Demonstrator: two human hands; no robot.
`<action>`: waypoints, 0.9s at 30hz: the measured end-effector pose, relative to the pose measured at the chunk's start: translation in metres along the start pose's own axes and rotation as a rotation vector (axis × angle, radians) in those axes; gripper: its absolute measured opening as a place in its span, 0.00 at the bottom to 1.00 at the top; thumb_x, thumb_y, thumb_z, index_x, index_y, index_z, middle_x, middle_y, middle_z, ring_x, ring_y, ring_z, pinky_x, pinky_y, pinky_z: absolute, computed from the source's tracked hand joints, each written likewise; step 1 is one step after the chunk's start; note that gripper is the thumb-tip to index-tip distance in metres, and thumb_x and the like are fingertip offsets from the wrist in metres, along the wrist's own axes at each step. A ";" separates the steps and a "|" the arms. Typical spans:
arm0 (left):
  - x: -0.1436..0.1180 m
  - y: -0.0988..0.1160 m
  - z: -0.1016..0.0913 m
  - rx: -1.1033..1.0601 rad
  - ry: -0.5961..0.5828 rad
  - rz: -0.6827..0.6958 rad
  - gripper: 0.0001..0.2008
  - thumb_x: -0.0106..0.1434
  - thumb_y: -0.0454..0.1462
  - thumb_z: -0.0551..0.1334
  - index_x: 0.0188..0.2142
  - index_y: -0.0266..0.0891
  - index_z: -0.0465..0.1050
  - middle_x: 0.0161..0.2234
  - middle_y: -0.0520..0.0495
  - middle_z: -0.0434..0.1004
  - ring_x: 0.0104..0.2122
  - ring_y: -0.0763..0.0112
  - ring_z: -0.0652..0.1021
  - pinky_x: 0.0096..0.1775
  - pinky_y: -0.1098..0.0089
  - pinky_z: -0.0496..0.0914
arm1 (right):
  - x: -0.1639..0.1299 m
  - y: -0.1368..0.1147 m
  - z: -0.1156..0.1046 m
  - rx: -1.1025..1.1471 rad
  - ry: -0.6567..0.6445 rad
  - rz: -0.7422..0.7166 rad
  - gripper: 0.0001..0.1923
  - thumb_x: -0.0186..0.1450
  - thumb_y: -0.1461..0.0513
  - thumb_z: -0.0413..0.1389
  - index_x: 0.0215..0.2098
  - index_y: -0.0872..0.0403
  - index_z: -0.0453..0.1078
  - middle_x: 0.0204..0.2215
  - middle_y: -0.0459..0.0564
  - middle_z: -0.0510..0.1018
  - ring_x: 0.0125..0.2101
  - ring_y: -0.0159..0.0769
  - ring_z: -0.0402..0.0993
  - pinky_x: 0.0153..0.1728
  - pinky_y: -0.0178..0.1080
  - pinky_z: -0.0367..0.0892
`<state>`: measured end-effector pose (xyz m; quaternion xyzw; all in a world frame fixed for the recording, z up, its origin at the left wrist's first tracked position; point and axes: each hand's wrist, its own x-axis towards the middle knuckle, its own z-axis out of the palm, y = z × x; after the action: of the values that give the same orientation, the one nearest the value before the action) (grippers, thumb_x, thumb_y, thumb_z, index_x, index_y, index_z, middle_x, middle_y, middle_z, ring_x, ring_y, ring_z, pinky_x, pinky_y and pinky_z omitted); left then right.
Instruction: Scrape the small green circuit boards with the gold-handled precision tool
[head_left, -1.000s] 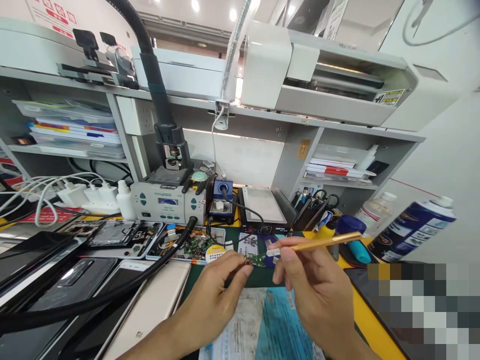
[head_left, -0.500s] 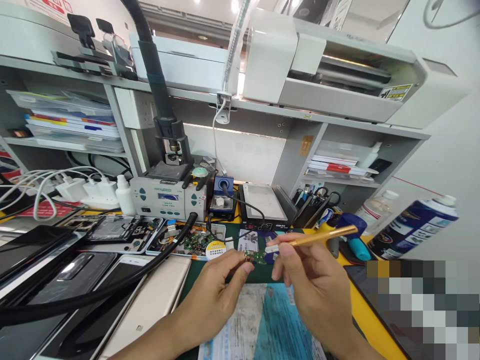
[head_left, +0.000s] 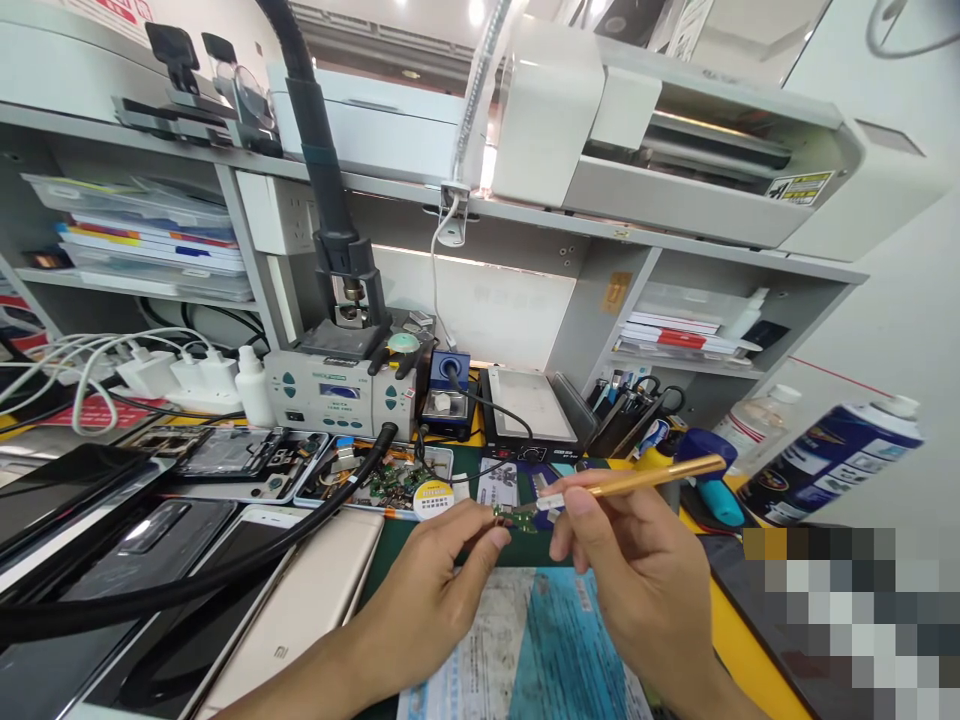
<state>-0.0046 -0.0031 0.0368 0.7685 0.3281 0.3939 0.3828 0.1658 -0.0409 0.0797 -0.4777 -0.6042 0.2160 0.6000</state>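
My left hand (head_left: 450, 570) pinches the left end of a small green circuit board (head_left: 523, 519) between thumb and fingers, above the work mat. In my right hand (head_left: 634, 560) is a slim gold-handled tool (head_left: 652, 475), held like a pen. It has a silver-white collar, and its thin grey tip lies at the top of the board; whether it touches is too small to tell. Below both hands lies a worn blue and white sheet (head_left: 570, 640). Behind the board is an opened phone (head_left: 397, 480) with a round yellow and white sticker.
Several phones (head_left: 300, 600) lie at the left, crossed by a black hose (head_left: 247, 570). A grey rework station (head_left: 341, 390) stands behind, beside a soldering station (head_left: 448, 400) and a flat heating plate (head_left: 529, 405). At the right are a spray can (head_left: 832, 460) and a clear bottle (head_left: 757, 430).
The whole view has shifted slightly to the right. The gold-handled tool's tip now shows against the top of the board; both hands keep their grips.
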 end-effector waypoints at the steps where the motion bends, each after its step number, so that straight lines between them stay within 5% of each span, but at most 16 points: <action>1: 0.000 0.000 0.000 0.000 -0.001 0.003 0.14 0.75 0.38 0.52 0.32 0.40 0.66 0.30 0.53 0.68 0.31 0.71 0.69 0.35 0.72 0.62 | 0.000 0.000 0.000 0.005 -0.003 -0.010 0.07 0.72 0.57 0.57 0.41 0.52 0.72 0.30 0.47 0.78 0.21 0.28 0.71 0.22 0.32 0.70; 27: -0.002 0.000 0.000 -0.009 -0.014 0.054 0.12 0.75 0.36 0.52 0.33 0.40 0.67 0.33 0.52 0.71 0.34 0.71 0.70 0.38 0.71 0.62 | -0.007 0.009 0.002 -0.191 -0.078 -0.255 0.07 0.71 0.64 0.56 0.45 0.46 0.72 0.35 0.45 0.79 0.26 0.29 0.76 0.29 0.33 0.75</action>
<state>-0.0057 -0.0046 0.0362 0.7779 0.3029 0.4004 0.3779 0.1662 -0.0416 0.0681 -0.4432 -0.7005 0.0982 0.5507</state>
